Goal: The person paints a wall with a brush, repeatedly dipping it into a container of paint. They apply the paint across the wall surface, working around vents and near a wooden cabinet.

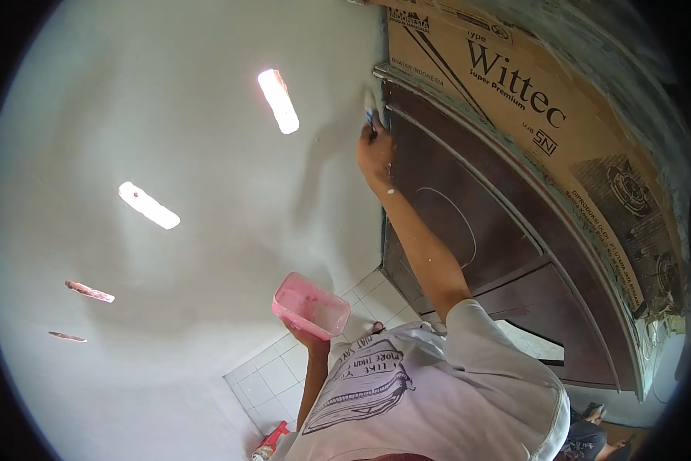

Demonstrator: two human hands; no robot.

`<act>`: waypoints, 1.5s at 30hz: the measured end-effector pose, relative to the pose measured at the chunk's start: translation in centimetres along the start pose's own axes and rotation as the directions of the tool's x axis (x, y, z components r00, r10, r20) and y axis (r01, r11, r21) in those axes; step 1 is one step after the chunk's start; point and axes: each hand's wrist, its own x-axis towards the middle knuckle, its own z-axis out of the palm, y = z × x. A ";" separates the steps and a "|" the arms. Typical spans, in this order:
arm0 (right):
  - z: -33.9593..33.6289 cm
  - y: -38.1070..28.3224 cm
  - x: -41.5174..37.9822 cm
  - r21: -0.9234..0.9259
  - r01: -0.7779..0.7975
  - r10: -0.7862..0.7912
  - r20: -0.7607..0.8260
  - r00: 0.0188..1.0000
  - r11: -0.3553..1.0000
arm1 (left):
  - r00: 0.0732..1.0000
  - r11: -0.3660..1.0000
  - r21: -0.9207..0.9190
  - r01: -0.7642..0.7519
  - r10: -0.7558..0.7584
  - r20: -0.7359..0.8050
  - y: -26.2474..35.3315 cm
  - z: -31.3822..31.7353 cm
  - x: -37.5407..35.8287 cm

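My right hand [375, 156] is raised, its fingers closed round a small paintbrush [369, 115] with a blue and white handle. The brush's pale tip points up at the strip of wall beside the corner of the dark brown door frame [388, 74]. Lower down, my left hand [305, 333] holds a pink plastic tub [312, 306] from beneath, tilted so that its inside shows. Pink and whitish smears coat the inside of the tub. Most of my left fingers are hidden behind it.
A dark brown panelled door [468, 207] stands at the right, with printed cardboard [514, 84] above it. The pale wall [199, 115] has several bright slots. White tiles [276, 376] lie below. A red and white object [270, 442] and a seated person [591, 442] are at the bottom.
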 end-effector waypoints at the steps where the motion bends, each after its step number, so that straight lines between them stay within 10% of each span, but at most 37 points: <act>1: -0.6 -2.4 0.3 0.036 0.077 -0.078 0.041 0.996 0.996 | 0.999 0.999 0.026 -0.020 0.019 0.031 0.1 0.0 -0.2; 5: -0.9 -6.3 2.0 0.111 -0.066 0.049 0.152 0.987 0.992 | 0.997 0.991 0.133 -0.026 0.015 0.077 0.4 -0.7 -0.2; 10: 5.8 10.4 0.5 0.153 -0.076 0.080 -0.023 0.997 0.985 | 1.000 1.000 -0.011 -0.021 0.021 0.017 0.5 -0.5 -0.6; 14: -0.3 5.7 -1.4 0.014 -0.244 0.240 0.134 0.961 0.970 | 0.997 0.998 0.052 -0.040 0.044 -0.063 0.8 0.1 -1.0; 19: -1.6 -1.2 1.1 -0.030 0.286 -0.284 0.060 0.957 0.958 | 0.999 0.992 0.118 -0.050 0.051 -0.013 0.9 -0.4 -1.3; 22: -0.7 3.3 1.1 -0.005 0.327 -0.321 0.170 0.932 0.945 | 0.999 0.998 0.047 -0.035 0.036 -0.023 0.1 -1.8 -1.0; 26: -3.2 10.9 -1.3 -0.400 0.318 0.008 0.633 0.774 0.860 | 1.000 1.000 -0.021 -0.018 0.018 0.005 -0.4 -2.3 -0.4; 35: -7.7 -10.5 8.5 -0.031 0.702 -0.677 0.241 0.696 0.711 | 0.998 1.000 -0.012 0.025 -0.024 0.054 0.5 0.6 -0.5; 41: -3.9 -2.6 7.7 0.003 0.669 -0.643 0.279 0.714 0.744 | 0.999 0.996 -0.068 0.054 -0.054 0.003 -1.0 -1.3 -0.4; 45: -3.3 10.2 3.8 -0.318 0.634 -0.225 0.748 0.625 0.705 | 0.993 0.995 -0.098 0.019 -0.008 0.115 -1.3 -1.1 0.0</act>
